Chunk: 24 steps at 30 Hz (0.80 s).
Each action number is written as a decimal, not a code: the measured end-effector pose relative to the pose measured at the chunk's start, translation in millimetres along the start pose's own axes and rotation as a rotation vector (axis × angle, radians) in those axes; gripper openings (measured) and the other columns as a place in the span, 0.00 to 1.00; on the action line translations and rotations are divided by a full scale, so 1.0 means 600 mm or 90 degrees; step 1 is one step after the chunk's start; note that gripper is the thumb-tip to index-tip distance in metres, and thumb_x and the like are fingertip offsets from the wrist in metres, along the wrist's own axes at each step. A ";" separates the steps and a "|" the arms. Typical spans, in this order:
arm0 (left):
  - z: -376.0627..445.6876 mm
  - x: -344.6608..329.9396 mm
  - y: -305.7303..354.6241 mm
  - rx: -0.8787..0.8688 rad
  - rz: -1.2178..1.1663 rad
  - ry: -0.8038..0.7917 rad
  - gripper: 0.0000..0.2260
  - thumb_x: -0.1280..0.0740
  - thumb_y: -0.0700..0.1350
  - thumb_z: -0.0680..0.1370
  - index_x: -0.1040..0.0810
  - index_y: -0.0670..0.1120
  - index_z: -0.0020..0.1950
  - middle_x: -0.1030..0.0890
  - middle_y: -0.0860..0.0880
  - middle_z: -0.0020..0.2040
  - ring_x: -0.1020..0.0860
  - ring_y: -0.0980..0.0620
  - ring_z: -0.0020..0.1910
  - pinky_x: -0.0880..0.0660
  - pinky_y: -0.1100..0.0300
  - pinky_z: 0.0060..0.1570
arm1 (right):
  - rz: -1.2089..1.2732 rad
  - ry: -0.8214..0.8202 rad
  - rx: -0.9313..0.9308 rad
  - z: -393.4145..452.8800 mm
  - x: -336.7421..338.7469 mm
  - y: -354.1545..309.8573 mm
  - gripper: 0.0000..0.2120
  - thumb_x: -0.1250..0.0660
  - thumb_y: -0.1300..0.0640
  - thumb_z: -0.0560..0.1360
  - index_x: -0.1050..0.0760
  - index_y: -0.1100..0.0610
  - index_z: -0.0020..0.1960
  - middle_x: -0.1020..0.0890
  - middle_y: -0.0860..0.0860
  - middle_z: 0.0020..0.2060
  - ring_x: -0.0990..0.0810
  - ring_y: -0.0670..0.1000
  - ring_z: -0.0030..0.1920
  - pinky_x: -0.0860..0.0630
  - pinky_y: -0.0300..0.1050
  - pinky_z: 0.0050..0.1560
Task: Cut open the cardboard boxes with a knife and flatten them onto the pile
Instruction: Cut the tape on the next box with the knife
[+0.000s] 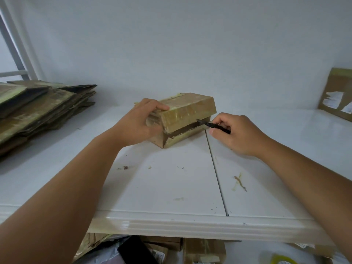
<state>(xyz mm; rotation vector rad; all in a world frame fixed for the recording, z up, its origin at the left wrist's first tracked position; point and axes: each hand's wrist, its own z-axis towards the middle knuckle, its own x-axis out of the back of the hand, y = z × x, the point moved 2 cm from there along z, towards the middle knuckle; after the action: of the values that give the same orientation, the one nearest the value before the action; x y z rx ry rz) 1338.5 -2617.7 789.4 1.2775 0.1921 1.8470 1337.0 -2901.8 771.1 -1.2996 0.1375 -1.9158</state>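
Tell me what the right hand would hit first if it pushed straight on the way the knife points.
The cardboard box: the right hand aims the knife left into its slit side. The left hand lies beyond, probably.

2 bare forearms, the left hand (140,121) and right hand (235,133) without gloves or jewellery.

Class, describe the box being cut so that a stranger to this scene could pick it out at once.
Start at the white table. Near its middle, by the wall, lies a taped cardboard box, gripped by the left hand. Unlike the flattened pile at left, it has a slit along its side, with the right hand holding a knife there.
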 end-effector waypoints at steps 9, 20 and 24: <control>0.002 -0.004 -0.002 -0.010 0.023 0.071 0.15 0.27 0.60 0.71 0.26 0.64 0.55 0.26 0.62 0.58 0.28 0.64 0.58 0.32 0.65 0.59 | -0.052 0.050 0.012 0.000 -0.004 0.002 0.10 0.34 0.46 0.76 0.28 0.50 0.40 0.27 0.45 0.31 0.32 0.46 0.30 0.33 0.46 0.34; 0.005 -0.001 -0.005 0.061 -0.066 0.251 0.16 0.39 0.65 0.78 0.24 0.59 0.36 0.24 0.59 0.33 0.28 0.58 0.32 0.31 0.68 0.33 | -0.169 0.050 0.097 0.005 -0.012 -0.006 0.08 0.41 0.49 0.79 0.25 0.49 0.53 0.27 0.41 0.46 0.25 0.47 0.38 0.29 0.44 0.36; 0.004 0.003 -0.011 0.046 -0.105 0.280 0.11 0.40 0.61 0.80 0.32 0.57 0.57 0.21 0.58 0.35 0.25 0.56 0.32 0.27 0.57 0.37 | -0.163 -0.009 0.074 0.003 -0.021 0.001 0.06 0.39 0.48 0.79 0.25 0.46 0.48 0.24 0.43 0.37 0.27 0.46 0.35 0.32 0.43 0.33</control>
<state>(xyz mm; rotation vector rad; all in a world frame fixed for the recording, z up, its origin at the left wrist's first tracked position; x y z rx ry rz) 1344.2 -2612.9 788.3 0.8570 0.5868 1.9663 1340.8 -2893.2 762.7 -1.3028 -0.1521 -2.0939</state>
